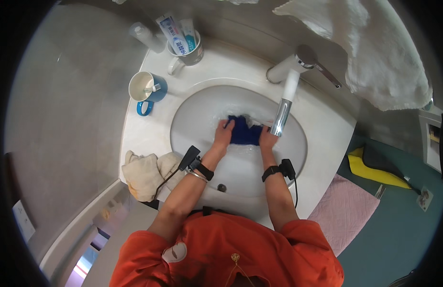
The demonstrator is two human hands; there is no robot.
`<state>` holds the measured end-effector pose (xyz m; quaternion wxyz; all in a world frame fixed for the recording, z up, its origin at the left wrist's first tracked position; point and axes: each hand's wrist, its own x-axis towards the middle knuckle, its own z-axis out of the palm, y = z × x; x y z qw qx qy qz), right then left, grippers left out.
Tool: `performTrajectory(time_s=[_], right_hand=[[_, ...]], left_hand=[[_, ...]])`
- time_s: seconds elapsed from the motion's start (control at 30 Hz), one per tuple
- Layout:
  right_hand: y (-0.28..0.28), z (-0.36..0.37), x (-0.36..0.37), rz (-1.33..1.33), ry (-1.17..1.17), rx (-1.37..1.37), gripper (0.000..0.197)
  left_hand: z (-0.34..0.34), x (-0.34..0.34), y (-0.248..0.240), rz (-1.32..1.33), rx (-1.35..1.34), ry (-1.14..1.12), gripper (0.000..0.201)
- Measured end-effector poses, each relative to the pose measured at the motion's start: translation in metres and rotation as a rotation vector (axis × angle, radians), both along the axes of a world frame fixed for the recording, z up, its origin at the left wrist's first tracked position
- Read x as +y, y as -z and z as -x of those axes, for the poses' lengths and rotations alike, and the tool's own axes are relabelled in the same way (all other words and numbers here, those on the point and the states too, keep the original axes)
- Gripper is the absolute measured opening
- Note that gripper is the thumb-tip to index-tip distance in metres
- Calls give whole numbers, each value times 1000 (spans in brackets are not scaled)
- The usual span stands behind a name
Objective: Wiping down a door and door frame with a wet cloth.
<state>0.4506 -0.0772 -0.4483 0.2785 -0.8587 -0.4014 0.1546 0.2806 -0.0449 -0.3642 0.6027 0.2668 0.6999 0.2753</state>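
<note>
A dark blue cloth (pixel 245 132) is stretched between my two hands in the white oval sink (pixel 193 119), with water around it. My left hand (pixel 223 133) grips the cloth's left end, thumb over its edge. At the other end my right hand (pixel 268 138) is closed on the cloth, partly hidden by the faucet's spout. The white and chrome faucet (pixel 280 117) leans out over the basin from the back right, its tip just above my right hand. Both wrists carry black straps with small devices.
On the counter's left stand a blue mug (pixel 157 89) and a cup (pixel 195 56) holding toothpaste tubes, beside a clear bottle (pixel 147 37). A beige cloth (pixel 152 172) lies at the front left. White fabric (pixel 374 52) hangs at the upper right; a pink mat (pixel 346 205) lies below right.
</note>
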Motion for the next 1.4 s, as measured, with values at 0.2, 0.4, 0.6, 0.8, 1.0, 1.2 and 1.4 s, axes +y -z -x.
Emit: performTrajectory(time_s=[0.2, 0.4, 0.6, 0.8, 1.0, 1.2, 1.4], right_hand=[[-28, 32, -20, -65, -415, -210, 41], [-106, 115, -19, -256, -470, 580, 39], [-61, 74, -15, -147, -48, 655, 26], [-93, 116, -17, -301, -167, 447, 25], [-12, 18, -2, -18, -128, 216, 35], [-18, 56, -5, 159, -329, 24, 38], [-91, 116, -18, -287, -466, 611, 26]], left_hand=[[20, 13, 2, 308, -224, 10, 70], [43, 15, 45, 492, -911, -182, 43], [-12, -6, 1, 212, -556, -221, 26], [4, 0, 28, 142, -622, -249, 32], [6, 6, -2, 173, -220, -14, 43], [19, 16, 1, 304, -188, 77, 60], [30, 15, 35, 311, -774, -23, 52]])
